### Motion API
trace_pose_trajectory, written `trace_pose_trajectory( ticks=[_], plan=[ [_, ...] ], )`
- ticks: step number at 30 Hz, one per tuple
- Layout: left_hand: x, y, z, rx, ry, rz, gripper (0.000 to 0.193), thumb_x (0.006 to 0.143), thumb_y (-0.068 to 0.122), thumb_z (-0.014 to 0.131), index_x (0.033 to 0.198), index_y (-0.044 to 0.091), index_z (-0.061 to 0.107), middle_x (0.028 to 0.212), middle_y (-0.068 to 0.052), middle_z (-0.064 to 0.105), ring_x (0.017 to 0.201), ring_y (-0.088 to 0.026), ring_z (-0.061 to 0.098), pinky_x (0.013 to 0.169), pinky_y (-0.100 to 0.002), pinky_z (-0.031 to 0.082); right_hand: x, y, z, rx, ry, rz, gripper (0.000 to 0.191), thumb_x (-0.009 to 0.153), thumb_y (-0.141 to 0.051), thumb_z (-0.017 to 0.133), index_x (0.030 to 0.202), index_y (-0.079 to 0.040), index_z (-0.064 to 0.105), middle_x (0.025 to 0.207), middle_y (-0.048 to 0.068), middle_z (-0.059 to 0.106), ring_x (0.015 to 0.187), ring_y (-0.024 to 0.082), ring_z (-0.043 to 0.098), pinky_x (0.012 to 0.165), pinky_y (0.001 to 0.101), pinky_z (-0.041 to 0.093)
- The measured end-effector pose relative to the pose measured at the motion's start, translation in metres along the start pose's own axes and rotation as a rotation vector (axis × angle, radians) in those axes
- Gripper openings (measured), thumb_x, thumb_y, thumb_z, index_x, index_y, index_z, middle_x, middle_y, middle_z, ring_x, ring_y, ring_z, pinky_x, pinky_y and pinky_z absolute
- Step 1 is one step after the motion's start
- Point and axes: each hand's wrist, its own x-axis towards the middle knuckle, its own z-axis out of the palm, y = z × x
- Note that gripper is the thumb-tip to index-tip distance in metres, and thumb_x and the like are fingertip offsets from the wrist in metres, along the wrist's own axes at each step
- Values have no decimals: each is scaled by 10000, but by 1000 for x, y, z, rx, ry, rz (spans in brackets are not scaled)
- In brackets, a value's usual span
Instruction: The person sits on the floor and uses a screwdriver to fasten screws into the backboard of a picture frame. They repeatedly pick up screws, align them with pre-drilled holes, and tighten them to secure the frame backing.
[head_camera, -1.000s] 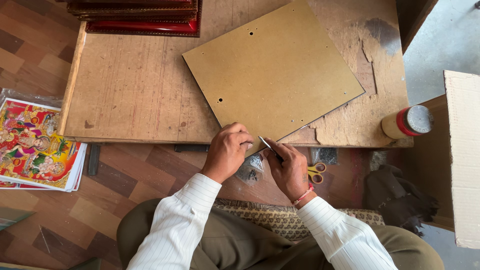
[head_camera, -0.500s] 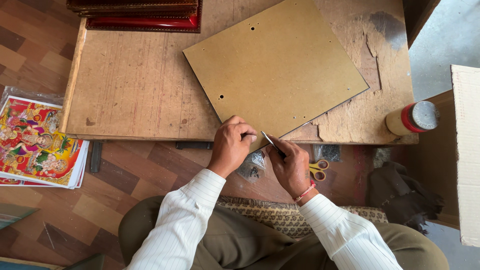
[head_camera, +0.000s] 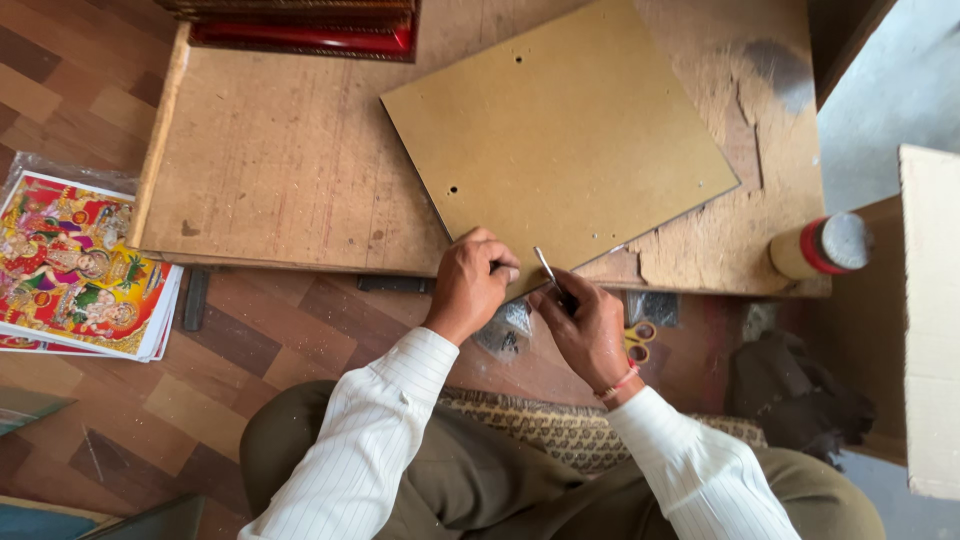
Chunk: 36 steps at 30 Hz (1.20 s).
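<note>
I see the low wooden worktop carrying a tan backing board, laid flat and skewed, its near corner over the worktop's front edge so I can work there. My left hand presses that corner, fingers curled shut on the board to steady it. My right hand, beside that corner, pinches a thin metal tool, angled toward the board's edge.
</note>
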Motion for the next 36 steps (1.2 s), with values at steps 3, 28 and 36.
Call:
trace_pose_trajectory(
  ticks=[3,28,36],
  plan=[
    [0,-1,-2,-22,12,26,69,739,27,805,777,29,747,877,-99,692,850,-285,690,765,-397,543,1,-10,-16,505,-116,116,447,878,-39,712,1315,-51,620,929,67,759,766,112,693,665,251,552],
    [-2,18,-27,-288,-63,265,152,861,91,777,1001,33,775,942,-115,785,812,-231,788,720,-336,618,11,-67,-37,275,53,-489,388,989,75,688,1370,34,626,1138,126,752,1048,153,721,936,281,594],
    [0,10,-21,-244,-82,208,162,846,122,800,985,40,783,924,-117,783,815,-230,793,709,-323,615,11,-55,-29,150,139,-570,357,968,61,734,1315,10,664,1118,148,761,1066,190,755,913,296,625]
  ],
)
